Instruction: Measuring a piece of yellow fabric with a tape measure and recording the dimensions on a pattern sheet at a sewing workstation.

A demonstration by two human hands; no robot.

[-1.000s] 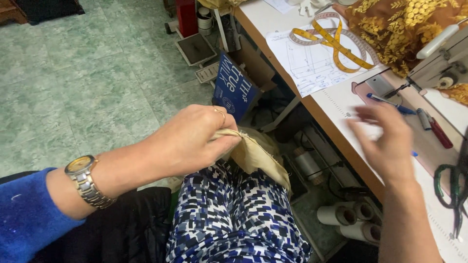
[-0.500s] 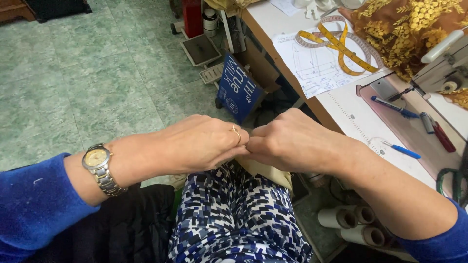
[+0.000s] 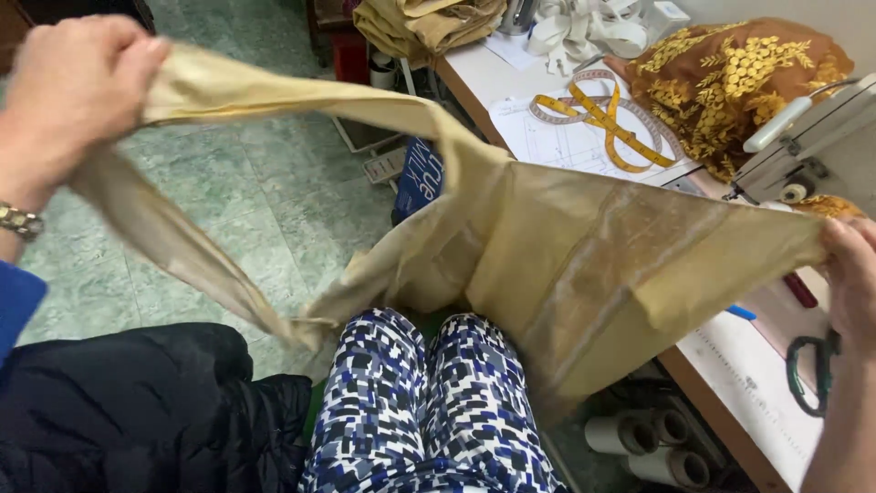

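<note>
A sheer tan cloth (image 3: pixel 584 265) is stretched wide between my two hands above my lap. My left hand (image 3: pixel 68 87), with a wristwatch on the wrist, grips one end high at the upper left. My right hand (image 3: pixel 853 274) pinches the other end at the right edge, over the work table. The cloth sags in the middle and one strip hangs down toward my knees, which are in blue and white patterned trousers (image 3: pixel 429 411).
The white work table (image 3: pixel 757 383) on the right holds a yellow tape measure (image 3: pixel 607 114), paper patterns, brown fabric with gold embroidery (image 3: pixel 730 78), a sewing machine (image 3: pixel 812 128) and green-handled scissors (image 3: pixel 808 370). Thread cones (image 3: pixel 648 443) lie under it. A black jacket (image 3: pixel 128 411) lies at my left.
My hands, joined over my lap half a second ago, have pulled far apart. The bunched cloth is now spread out between them, the left hand raised high.
</note>
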